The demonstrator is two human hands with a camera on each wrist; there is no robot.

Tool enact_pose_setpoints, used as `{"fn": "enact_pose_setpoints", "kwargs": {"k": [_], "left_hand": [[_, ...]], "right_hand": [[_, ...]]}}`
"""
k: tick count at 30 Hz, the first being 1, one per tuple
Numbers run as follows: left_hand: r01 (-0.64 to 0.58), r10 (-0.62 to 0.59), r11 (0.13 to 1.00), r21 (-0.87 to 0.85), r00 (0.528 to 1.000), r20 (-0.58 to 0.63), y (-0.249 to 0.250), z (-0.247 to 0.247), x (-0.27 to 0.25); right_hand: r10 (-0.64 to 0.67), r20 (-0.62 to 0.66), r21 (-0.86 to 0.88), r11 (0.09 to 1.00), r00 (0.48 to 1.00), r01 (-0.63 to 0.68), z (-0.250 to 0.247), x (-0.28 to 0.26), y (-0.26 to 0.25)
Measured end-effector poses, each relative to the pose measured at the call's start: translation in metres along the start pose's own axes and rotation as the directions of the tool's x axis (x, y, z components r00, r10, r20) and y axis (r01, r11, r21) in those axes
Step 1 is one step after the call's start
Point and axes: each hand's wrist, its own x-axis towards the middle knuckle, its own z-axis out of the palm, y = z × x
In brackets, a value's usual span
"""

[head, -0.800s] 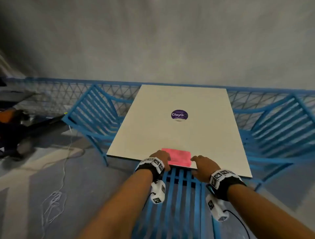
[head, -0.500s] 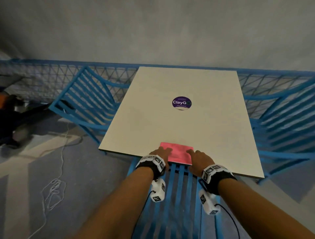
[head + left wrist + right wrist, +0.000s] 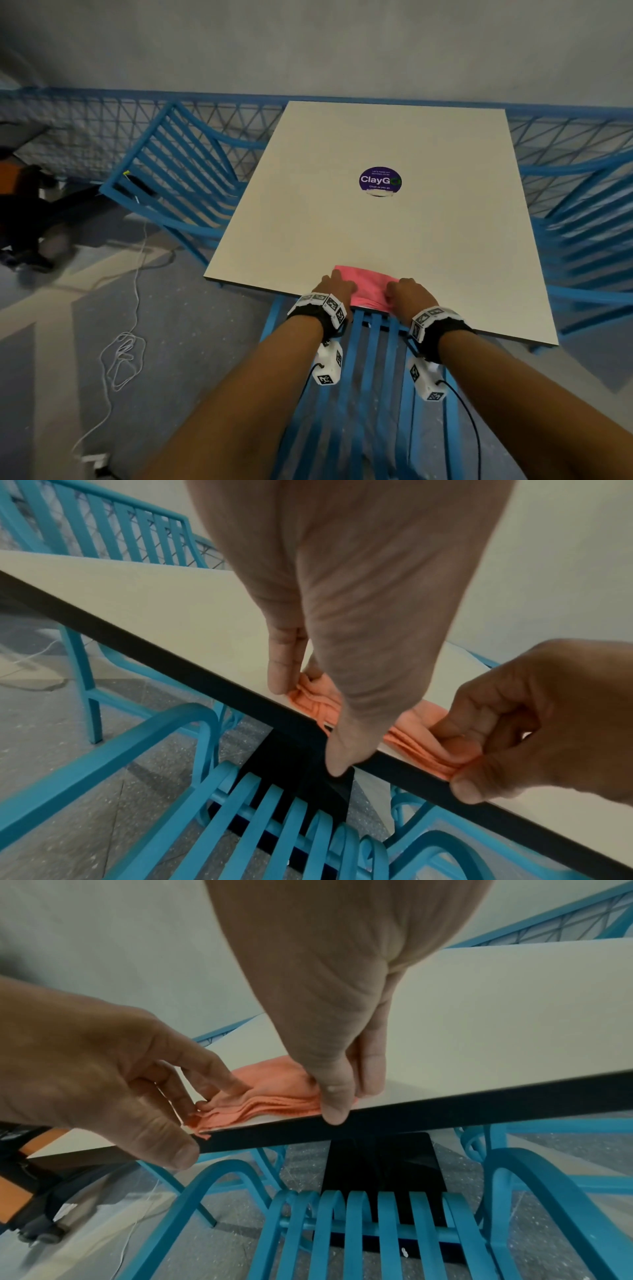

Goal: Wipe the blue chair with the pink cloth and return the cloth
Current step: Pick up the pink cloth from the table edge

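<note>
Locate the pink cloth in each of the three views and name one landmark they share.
Head: the pink cloth lies low of centre at the table's near edge, between the left hand and right hand.
Left wrist: right of centre, bunched on the table edge, looking orange.
Right wrist: left of centre, layered folds on the tabletop.
Shared landmark: the table's dark near edge.

a round purple sticker on the white table reads "clayg", the rest unreadable.
</note>
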Motion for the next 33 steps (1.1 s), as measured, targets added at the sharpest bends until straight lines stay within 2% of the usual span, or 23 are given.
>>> {"fn": "enact_pose_setpoints", "kwargs": {"k": [5,8,10,15,19,21,26,30,33], "left_hand": [[-0.011,0.010,1.000,0.011,1.000,0.012,-0.002,-0.015,-0.009],[-0.029,0.029,0.999,0.034,0.999,-0.022,-0.005,-0.024,-0.023],[-0.088,0.088,0.996,0.012,0.996,-0.030,-0.010,-0.029,-0.041],[-0.102,0.105,0.988,-0.119,0.994,0.020,-0.015,-0.057,-0.140],[-0.185,0.178,0.959,-0.213,0.983,-0.050,-0.030,-0.063,-0.234],[-0.208,0.186,0.948,-0.241,0.976,-0.111,-0.049,-0.054,-0.274],[-0.184,0.149,0.918,-0.351,0.981,-0.124,-0.104,-0.018,-0.348],[-0.115,0.085,0.951,-0.287,0.990,-0.113,-0.138,0.014,-0.383],[0.003,-0.020,0.985,-0.174,0.995,-0.096,-0.161,0.040,-0.397]], "right_hand": [[0.043,0.078,0.004,0.999,0.996,-0.044,-0.015,-0.014,-0.014],[0.007,0.096,0.030,1.000,0.995,-0.010,-0.034,-0.029,-0.032],[-0.053,0.101,0.053,0.997,0.993,0.048,-0.051,-0.046,-0.047],[-0.209,0.129,0.193,0.964,0.969,0.182,-0.103,-0.110,-0.102],[-0.272,0.125,0.262,0.937,0.954,0.232,-0.121,-0.163,-0.149],[-0.292,0.127,0.251,0.934,0.948,0.254,-0.122,-0.189,-0.174],[-0.344,0.159,0.186,0.931,0.925,0.314,-0.103,-0.240,-0.222],[-0.412,0.172,0.062,0.911,0.895,0.407,-0.070,-0.266,-0.247],[-0.421,0.187,0.064,0.907,0.887,0.417,-0.046,-0.288,-0.258]]}}
